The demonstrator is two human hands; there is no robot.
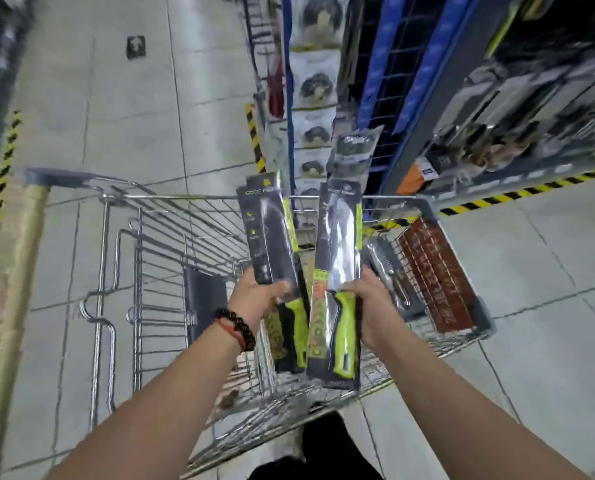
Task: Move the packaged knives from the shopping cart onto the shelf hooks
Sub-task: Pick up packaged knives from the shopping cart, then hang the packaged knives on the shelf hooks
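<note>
Nearest, two bare forearms reached forward over the cart (199,216), a beaded bracelet (237,328) and red cord at the left wrist. Left hand (259,296) gripped the left pack (275,251) at the middle, fingers curled round its edge just above the lime-green handle. Right hand (370,299) gripped the right pack (337,282) the same way, fingers wrapped behind the card, thumb side at the blade's base. Both packs were held upright above the basket, side by side, close but apart, tops tilted slightly away. Dark cards, clear blister over each blade, green edge strip; a pale logo line near each top, too blurred to read. Orange patterned print down the lower left of the right pack, unreadable.

Lower in the basket lay a grey packaged tool (389,271) against the right wall, beside a red-brown panel (438,278) with white characters, illegible. A dark flat item (204,299) stood at the basket's left.

Beyond, shelves (496,98) with blue uprights and hanging packs (315,84), all blurred. Yellow-black tape (517,194) along the floor.
</note>
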